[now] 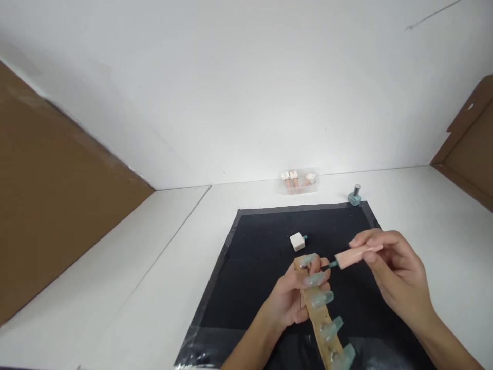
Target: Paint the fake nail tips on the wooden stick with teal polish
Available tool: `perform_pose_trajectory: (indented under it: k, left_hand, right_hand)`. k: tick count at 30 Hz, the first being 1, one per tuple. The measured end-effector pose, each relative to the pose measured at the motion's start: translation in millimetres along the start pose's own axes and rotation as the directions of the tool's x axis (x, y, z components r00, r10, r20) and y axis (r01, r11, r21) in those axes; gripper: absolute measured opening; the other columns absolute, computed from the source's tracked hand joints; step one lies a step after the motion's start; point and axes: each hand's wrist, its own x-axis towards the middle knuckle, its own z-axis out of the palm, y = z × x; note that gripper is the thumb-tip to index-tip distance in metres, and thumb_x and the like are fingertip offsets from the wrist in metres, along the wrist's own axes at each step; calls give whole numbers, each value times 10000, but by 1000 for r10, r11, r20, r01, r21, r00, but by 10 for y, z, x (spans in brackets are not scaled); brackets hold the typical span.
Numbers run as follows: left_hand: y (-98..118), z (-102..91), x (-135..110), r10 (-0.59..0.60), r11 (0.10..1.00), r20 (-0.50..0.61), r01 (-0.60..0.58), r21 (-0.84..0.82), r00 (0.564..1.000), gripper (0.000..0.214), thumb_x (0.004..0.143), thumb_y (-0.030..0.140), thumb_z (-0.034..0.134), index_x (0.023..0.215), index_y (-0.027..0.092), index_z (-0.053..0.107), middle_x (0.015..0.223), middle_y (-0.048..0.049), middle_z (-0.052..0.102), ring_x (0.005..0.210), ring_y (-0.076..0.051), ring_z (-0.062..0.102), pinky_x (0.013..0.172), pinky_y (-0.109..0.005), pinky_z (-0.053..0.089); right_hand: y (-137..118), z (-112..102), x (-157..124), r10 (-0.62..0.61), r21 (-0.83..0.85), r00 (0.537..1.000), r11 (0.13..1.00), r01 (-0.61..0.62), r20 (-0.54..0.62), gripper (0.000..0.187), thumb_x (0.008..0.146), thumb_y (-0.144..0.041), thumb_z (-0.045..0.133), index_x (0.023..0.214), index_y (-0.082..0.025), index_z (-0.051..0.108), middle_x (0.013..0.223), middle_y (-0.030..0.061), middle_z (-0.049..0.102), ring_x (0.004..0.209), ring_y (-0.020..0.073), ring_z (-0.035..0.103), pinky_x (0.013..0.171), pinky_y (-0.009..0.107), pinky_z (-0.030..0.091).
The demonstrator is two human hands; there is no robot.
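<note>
My left hand (287, 295) is wrapped around a tan wooden strip (318, 318), tilted toward me. Several pale green false nails (322, 299) stand in a row along it. Between the fingers of my right hand (400, 277) is a pink nail polish brush (356, 255) with a green collar. Its thin tip points left, close to my left fingertips near the upper nails; whether it touches a nail I cannot tell. A white cube-shaped piece (297, 241) with a green stub lies on the black mat (265, 257) beyond the strip.
A clear plastic tray (304, 189) by the back wall holds several white-and-pink pieces. At the mat's far right corner stands a green nail polish bottle (354, 197) with a silver cap. Brown cardboard panels (57, 180) flank the white table (154, 288).
</note>
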Motion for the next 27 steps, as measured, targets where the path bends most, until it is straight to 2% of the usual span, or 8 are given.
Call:
perform_pose_trajectory:
  k: [4, 12, 15, 21, 27]
  left_hand:
    - [43, 76, 59, 5, 1000, -59, -6, -15, 998, 186, 597, 152, 676, 613, 128, 492, 607, 24, 441, 411, -16, 345, 234, -78, 216]
    - [52, 133, 88, 5, 1000, -94, -5, -7, 996, 185, 572, 161, 664, 591, 136, 482, 551, 35, 438, 391, -16, 301, 236, -93, 152]
    - [60, 153, 85, -2, 1000, -112, 2, -4, 994, 187, 562, 164, 658, 583, 141, 474, 540, 41, 433, 378, -15, 285, 240, -101, 152]
    - [72, 202, 66, 35, 999, -207, -38, -13, 978, 185, 515, 131, 648, 559, 138, 468, 553, 30, 428, 439, -19, 294, 320, -94, 257]
    - [82, 146, 37, 13, 997, -189, -27, -71, 982, 187, 520, 125, 626, 580, 145, 451, 577, 32, 394, 436, -17, 255, 289, -85, 180]
  right_hand:
    - [-37, 17, -2, -68, -18, 990, 997, 71, 126, 52, 912, -214, 555, 917, -257, 584, 891, -9, 658, 844, 64, 628, 706, 87, 496]
    - [-48, 44, -7, -77, -17, 977, 997, 82, 201, 115, 928, -177, 512, 947, -268, 579, 897, 11, 655, 858, 106, 649, 699, 161, 544]
    - [-48, 40, -1, -86, -39, 977, 995, 96, 196, 117, 927, -173, 511, 942, -264, 582, 897, 15, 658, 849, 109, 653, 696, 167, 548]
    - [-21, 17, -5, -94, -103, 981, 988, 112, 171, 117, 915, -161, 518, 919, -261, 578, 884, 30, 668, 828, 148, 661, 663, 226, 557]
    - [-21, -2, 1, -89, -155, 989, 982, 107, 121, 111, 904, -157, 528, 891, -258, 571, 877, 30, 665, 818, 155, 647, 654, 235, 540]
